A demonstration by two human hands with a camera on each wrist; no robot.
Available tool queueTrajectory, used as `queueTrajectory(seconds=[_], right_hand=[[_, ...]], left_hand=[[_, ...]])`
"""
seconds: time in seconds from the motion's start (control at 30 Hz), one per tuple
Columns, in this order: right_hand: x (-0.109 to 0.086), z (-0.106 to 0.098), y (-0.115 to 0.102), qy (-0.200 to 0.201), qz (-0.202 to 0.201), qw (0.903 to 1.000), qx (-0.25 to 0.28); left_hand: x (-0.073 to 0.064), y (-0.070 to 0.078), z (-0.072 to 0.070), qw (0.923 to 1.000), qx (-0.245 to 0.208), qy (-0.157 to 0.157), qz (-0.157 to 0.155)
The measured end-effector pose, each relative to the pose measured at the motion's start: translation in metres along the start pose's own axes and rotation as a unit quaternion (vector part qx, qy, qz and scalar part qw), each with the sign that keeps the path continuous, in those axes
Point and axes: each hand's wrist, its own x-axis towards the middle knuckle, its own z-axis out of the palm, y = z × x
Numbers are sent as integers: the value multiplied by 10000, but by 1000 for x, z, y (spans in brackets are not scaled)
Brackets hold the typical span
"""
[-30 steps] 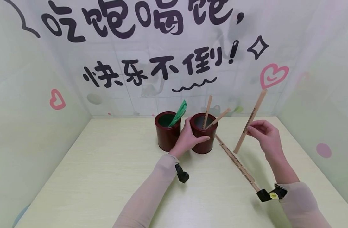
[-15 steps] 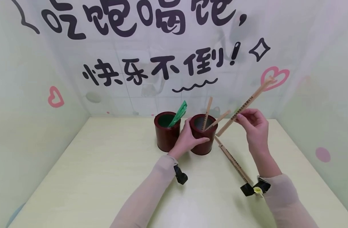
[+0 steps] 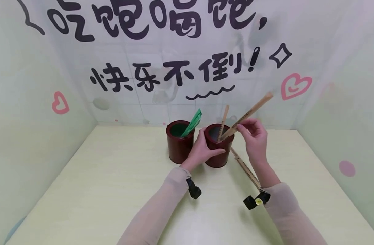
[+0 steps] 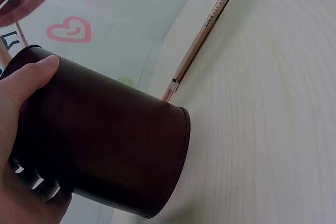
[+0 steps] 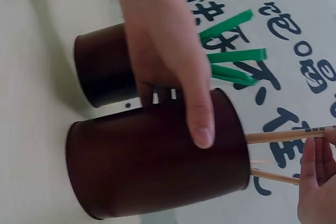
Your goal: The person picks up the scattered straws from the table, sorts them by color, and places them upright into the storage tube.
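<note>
My left hand (image 3: pixel 202 151) grips the dark red cylindrical cup (image 3: pixel 218 156) on the right, its thumb across the front in the right wrist view. My right hand (image 3: pixel 255 141) pinches a long brown paper-wrapped pair of chopsticks (image 3: pixel 255 108) with printed lettering. It slants down to the left, with its lower end in the cup's mouth. Another wrapped pair of chopsticks (image 3: pixel 225 114) leans inside the cup; the held one overlaps whatever else stands there. More wrapped chopsticks (image 3: pixel 247 171) lie on the table beside the cup, partly behind my right wrist.
A second dark red cup (image 3: pixel 178 149) stands just left of the gripped one, with several green wrapped sticks (image 3: pixel 193 123) in it. The pale wooden table (image 3: pixel 113 190) meets a printed backdrop (image 3: pixel 137 109) behind the cups, with side panels left and right.
My right hand has moved left with the chopsticks, tilting them over and bringing their lower end from above the table into the cup. My left hand has kept its grip.
</note>
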Motion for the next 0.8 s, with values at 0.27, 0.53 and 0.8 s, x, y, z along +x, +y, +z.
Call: queueTrajectory(seconds=[0.27,0.53,0.8], right_hand=[[-12,-1,9,-1055,125,9823,-1541],[-14,-16,-1,-1225,-60,9761,-1794],[-21,-48,0,-1177,103,9712,-2067]], left_hand=[[-1,0,1,9999,37,-19,105],[0,1,-1,9999,40,-12,131],[-2,-1,1,9999,39,3,115]])
